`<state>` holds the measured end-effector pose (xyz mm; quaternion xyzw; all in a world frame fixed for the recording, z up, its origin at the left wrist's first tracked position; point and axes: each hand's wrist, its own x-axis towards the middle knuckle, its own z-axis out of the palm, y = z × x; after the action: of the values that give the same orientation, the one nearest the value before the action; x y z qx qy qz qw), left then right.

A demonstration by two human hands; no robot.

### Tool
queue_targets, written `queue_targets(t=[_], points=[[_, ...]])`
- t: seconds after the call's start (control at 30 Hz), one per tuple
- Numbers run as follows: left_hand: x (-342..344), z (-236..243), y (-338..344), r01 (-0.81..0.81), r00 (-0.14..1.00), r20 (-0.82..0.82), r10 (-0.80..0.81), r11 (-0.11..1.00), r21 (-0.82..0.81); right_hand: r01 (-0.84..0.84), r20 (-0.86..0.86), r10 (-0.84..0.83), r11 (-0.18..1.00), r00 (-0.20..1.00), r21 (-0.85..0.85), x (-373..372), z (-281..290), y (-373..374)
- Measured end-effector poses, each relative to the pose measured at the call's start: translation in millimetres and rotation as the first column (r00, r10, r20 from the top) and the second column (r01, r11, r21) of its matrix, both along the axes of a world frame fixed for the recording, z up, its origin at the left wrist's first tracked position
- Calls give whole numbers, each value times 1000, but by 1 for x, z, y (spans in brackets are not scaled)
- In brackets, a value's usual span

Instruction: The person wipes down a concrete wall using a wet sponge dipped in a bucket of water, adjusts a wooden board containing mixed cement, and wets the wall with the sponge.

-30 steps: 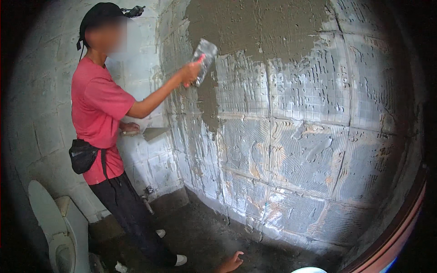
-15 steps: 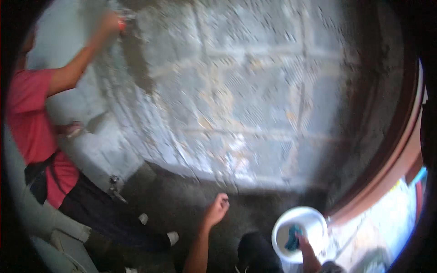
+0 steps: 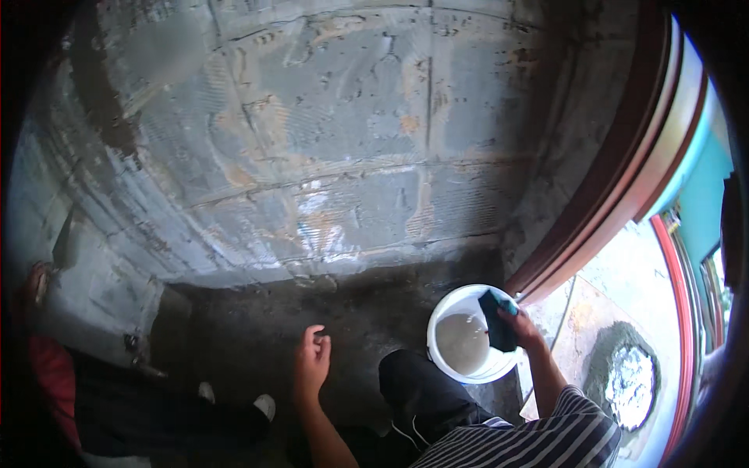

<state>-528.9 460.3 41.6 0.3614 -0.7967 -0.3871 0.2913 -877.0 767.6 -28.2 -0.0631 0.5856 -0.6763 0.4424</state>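
Note:
A dark green sponge [image 3: 496,320] hangs over the white bucket [image 3: 431,343], gripped at its upper edge by my right hand [image 3: 524,328]. Cloudy grey-brown water [image 3: 460,343] shows inside the bucket, below the sponge. My left hand [image 3: 313,360] is up in the air, left of the bucket, its fingers loosely bent and apart. I see nothing in it.
A rough grey wall [image 3: 343,117] with ridged mortar patches rises in front. The brown door frame [image 3: 593,218] curves along the right, with a wet mortar heap [image 3: 624,382] beyond it. A person in dark trousers [image 3: 148,398] is at the lower left.
My right hand has lifted the sponge from inside the bucket to its right rim; it looks flatter and wider. The view has swung right, and the other person has slid toward the lower left.

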Motion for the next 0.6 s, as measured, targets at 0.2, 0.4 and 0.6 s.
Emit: queue_targets(t=[0.2,0.4,0.6], points=[[13,1,-6,-56,998,-6,56,998,-6,145,-360,-257,940,897,-310,-23,163,-59],[22,12,-10,-105,992,-64,107,994,39,297,-617,-666,743,419,-599,-68,244,-183],[55,32,-1,-148,981,-114,155,987,69,23,-666,-728,677,163,-735,26,296,-344]])
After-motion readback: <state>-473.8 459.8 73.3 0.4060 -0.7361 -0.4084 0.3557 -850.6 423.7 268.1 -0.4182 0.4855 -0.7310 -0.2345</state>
